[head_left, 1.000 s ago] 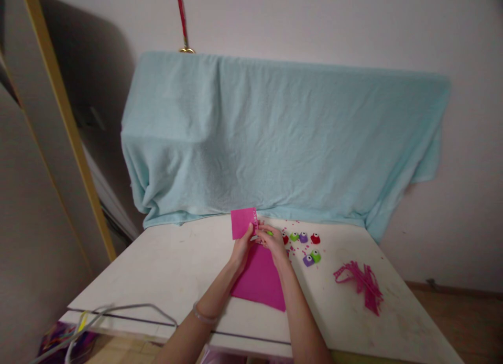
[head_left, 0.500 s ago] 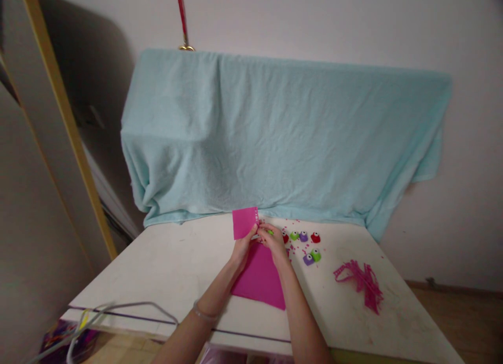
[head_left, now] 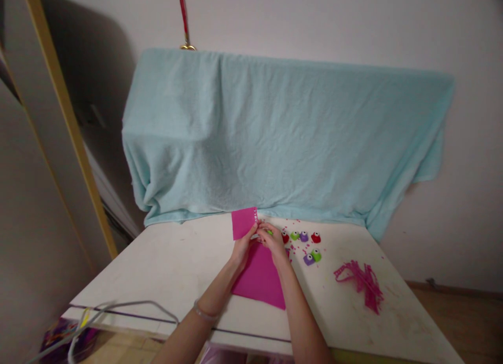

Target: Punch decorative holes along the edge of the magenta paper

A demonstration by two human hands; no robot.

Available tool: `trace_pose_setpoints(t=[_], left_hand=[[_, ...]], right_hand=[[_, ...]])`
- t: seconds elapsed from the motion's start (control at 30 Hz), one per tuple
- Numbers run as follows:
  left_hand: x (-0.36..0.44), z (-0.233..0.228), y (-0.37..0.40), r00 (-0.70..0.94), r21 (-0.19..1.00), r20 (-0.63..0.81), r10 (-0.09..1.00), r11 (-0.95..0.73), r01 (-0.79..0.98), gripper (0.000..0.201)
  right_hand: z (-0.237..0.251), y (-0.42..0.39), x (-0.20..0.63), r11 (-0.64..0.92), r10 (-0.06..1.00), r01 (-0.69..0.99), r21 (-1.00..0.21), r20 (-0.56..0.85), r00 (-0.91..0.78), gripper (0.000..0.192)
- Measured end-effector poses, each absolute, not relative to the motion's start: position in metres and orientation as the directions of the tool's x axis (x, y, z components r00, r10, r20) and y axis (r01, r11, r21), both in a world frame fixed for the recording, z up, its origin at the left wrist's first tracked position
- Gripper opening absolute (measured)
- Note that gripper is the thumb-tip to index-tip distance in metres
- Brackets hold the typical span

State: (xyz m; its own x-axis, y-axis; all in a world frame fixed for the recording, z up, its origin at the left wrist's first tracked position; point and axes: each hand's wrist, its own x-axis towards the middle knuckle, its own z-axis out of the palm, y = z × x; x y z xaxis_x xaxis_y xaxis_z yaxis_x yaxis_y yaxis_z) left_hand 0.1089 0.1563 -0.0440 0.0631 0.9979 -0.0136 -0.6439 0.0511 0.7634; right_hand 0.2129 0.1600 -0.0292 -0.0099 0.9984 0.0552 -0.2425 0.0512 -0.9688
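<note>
Between the fingers of my left hand (head_left: 243, 246) is a small pink paper piece (head_left: 242, 224), raised above the table. Its right edge carries a row of small punched white marks. My right hand (head_left: 275, 242) closes around a small green craft punch (head_left: 270, 232) at that same edge, partly hidden by the fingers. Both hands meet there, fingertips close together. Beneath my wrists a larger pink sheet (head_left: 260, 280) lies flat on the table. Just right of my right hand sit several little punches in red (head_left: 316, 238), green (head_left: 295, 235) and purple (head_left: 308, 259).
Pink confetti bits (head_left: 301, 247) are scattered among the punches on the white table (head_left: 176, 269). Tangled pink paper strips (head_left: 361, 283) lie to the right. A light blue cloth (head_left: 291, 139) drapes across the back. A grey cable (head_left: 137, 303) crosses the front left edge.
Almost nothing differs. The small pink piece has shifted very slightly left in my fingers' grasp, and the right hand's fingers have moved a little around the green punch.
</note>
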Motion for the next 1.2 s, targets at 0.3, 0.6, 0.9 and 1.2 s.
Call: trace_pose_setpoints(t=[0.3,0.6,0.9,1.2], left_hand=[[0.107,-0.029,0.151,0.09,0.74,-0.036,0.995,0.087,-0.667,0.039],[0.107,-0.038,0.158,0.04,0.787,-0.027,0.999,0.046,-0.616,0.042],[0.113,-0.034,0.159,0.127,0.897,0.01,0.992,0.047,-0.44,0.059],[0.108,-0.036,0.151,0.176,0.911,0.055,0.983,0.022,-0.412,0.057]], right_hand=[[-0.021,0.158,0.212,0.046,0.998,-0.247,-0.968,0.056,-0.033,0.027],[-0.005,0.156,0.221,0.096,0.986,-0.304,-0.948,0.049,0.16,0.035],[0.019,0.135,0.301,0.121,0.912,0.293,-0.948,0.223,0.345,0.049],[-0.014,0.107,0.352,0.044,0.928,0.885,-0.464,0.347,0.136,0.023]])
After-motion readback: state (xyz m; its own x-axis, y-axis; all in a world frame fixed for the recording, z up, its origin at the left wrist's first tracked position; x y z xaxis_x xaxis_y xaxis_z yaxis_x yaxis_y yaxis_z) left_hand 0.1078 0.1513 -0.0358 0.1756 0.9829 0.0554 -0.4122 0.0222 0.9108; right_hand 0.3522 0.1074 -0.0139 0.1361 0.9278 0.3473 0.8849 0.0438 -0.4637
